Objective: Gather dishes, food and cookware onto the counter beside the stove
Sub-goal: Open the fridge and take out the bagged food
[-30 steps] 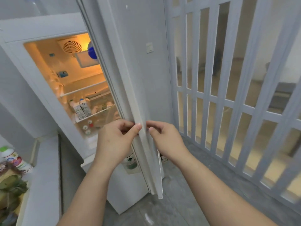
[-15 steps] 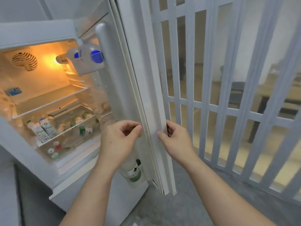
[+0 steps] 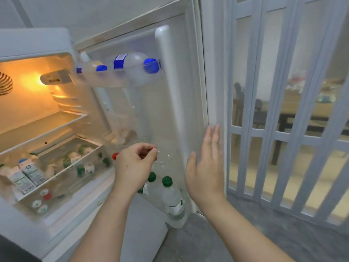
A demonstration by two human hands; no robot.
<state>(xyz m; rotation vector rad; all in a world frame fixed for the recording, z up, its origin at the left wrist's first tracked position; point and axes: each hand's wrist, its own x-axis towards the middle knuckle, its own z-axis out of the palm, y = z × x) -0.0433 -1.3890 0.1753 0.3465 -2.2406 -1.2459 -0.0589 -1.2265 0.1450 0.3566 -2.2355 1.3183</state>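
Inventory: white folding partition door (image 3: 229,91), translucent panels, stood right of the open refrigerator door (image 3: 170,82). Grey floor (image 3: 245,233) lay beneath. Dark-legged table (image 3: 280,123) showed blurred beyond. Orange interior lamp (image 3: 32,82) glowed beside a round vent (image 3: 4,84).

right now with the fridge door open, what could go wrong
The right hand lies flat on the fridge door edge, close to the folding partition; pushing further could bang the door into it. The blue-capped bottles lie sideways in the top door shelf, so a jolt might roll them out.
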